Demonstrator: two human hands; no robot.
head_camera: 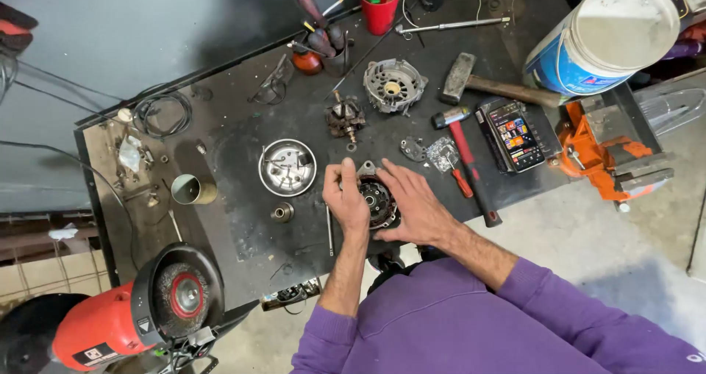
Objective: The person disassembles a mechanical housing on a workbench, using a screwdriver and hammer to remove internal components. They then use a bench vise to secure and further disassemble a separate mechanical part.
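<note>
My left hand [344, 197] and my right hand [413, 206] both grip a round dark metal housing [378, 203] with a light metal ear at its top, resting near the front edge of the black workbench [220, 124]. My left fingers curl over its left rim; my right palm covers its right side. Behind it lie a copper-wound rotor [345, 116] and a grey cast end frame [394, 86]. A shiny metal bowl [287, 167] holding small parts sits to the left.
A red-handled mallet [467, 161], a steel hammer [485, 86], a lit phone [515, 134], an orange vise [599, 153] and a white-blue bucket [603, 39] are at right. A red wire-wheel grinder [147, 308], a brass cup [193, 189] and a red tool cup [379, 2] stand around.
</note>
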